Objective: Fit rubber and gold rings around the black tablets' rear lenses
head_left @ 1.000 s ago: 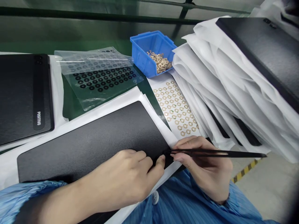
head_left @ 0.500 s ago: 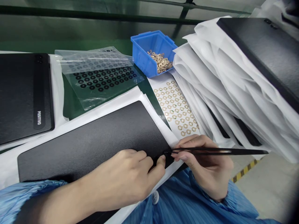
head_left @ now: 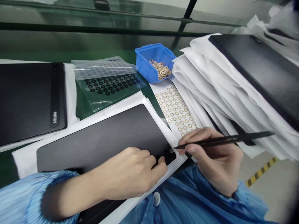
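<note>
A black grained tablet cover lies tilted on white sheets in front of me. My left hand rests across it with curled fingers, pressing near the small dark openings at its right corner. Most of these fingertips are hidden. My right hand pinches black tweezers, whose tips point left, just over that same corner. A small pale spot shows by the tips; I cannot make out what it is.
Behind are a blue bin of small tan rings, a sheet of ring stickers and a clear film with black rings. Another cover marked POSITIVO lies left. Wrapped covers are stacked high on the right.
The tweezers have drawn slightly away from the cover's corner and tilted, their back end rising. My left hand stays at the corner. The whole view has shifted a little.
</note>
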{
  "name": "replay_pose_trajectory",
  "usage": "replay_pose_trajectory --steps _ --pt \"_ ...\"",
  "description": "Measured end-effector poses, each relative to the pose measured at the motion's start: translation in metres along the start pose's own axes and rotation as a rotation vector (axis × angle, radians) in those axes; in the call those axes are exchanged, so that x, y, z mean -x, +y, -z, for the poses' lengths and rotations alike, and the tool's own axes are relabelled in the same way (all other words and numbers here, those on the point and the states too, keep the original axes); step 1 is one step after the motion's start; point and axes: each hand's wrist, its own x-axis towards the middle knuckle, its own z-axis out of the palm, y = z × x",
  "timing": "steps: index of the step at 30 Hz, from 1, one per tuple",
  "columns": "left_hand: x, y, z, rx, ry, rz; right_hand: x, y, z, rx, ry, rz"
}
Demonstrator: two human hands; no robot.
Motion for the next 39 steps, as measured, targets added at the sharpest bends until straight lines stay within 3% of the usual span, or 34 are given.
replay_pose_trajectory --steps 4,10,14,19,24,27,30,35,39 --pt "-0.003 0.001 0.0 -0.023 -0.045 0.022 -0.054 -0.02 -0.023 0.139 -0.106 0.113" --pt "-0.001 0.001 -0.003 -0.081 -0.021 0.04 -0.132 -0.014 -0.107 0.159 -0.434 0.269" --pt "0.0 0.001 -0.004 -0.101 0.012 0.042 -0.149 0.004 -0.156 0.222 -0.528 0.3" --pt "-0.001 0.0 -0.005 -0.091 0.061 0.036 -0.148 0.02 -0.177 0.445 -0.529 0.399" --pt "0.0 0.0 -0.005 -0.11 0.058 0.035 -0.145 0.006 -0.162 0.414 -0.493 0.415" --pt "0.004 -0.006 -0.001 -0.157 0.06 0.073 -0.137 -0.014 -0.131 0.456 -0.475 0.414" --pt "0.012 -0.02 0.004 -0.241 0.136 0.222 -0.124 -0.026 -0.086 0.582 -0.448 0.351" --pt "0.022 -0.054 0.01 -0.236 0.308 0.655 -0.105 -0.002 -0.023 0.794 -0.465 0.154" --pt "0.02 -0.066 0.007 -0.213 0.311 0.777 -0.099 0.028 -0.011 0.806 -0.477 -0.048"
